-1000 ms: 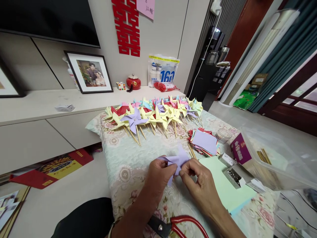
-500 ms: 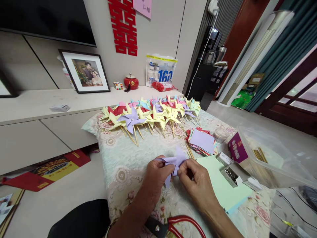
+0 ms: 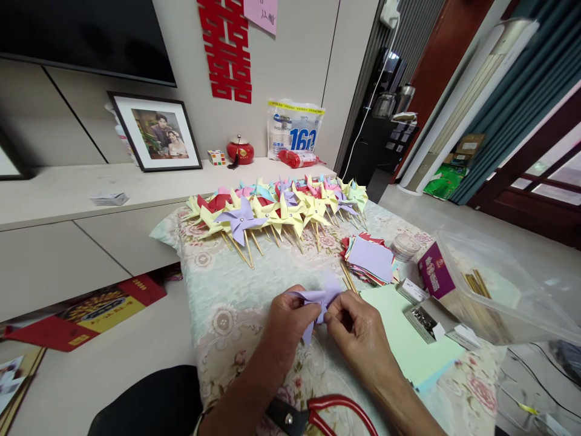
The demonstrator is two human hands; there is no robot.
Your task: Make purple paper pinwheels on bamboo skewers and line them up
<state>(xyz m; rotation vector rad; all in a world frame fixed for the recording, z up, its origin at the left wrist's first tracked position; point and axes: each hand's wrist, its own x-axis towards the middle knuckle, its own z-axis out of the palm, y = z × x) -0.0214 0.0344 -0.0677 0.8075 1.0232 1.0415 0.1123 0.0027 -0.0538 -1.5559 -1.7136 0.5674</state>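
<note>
Both of my hands pinch a half-folded purple paper pinwheel [image 3: 323, 295] just above a floral tablecloth [image 3: 231, 284]. My left hand [image 3: 290, 324] grips its left flaps; my right hand [image 3: 358, 333] presses its centre from the right. Thin wooden sticks [image 3: 348, 277] lie just beyond my right hand. A row of finished pinwheels [image 3: 276, 209] on sticks, mostly yellow with purple, red and pink, lies across the far end of the cloth.
A stack of coloured paper squares [image 3: 372, 259], a small round tin [image 3: 405, 246], a purple box [image 3: 436, 270], a stapler [image 3: 424, 319] and a clear plastic bin [image 3: 503, 290] sit to the right. A green sheet [image 3: 408, 339] lies under my right wrist. Red-handled scissors [image 3: 327, 415] lie nearest me.
The view shifted slightly left and down. My fingers have closed in a little tighter on the purple paper, folding its flaps toward the centre.
</note>
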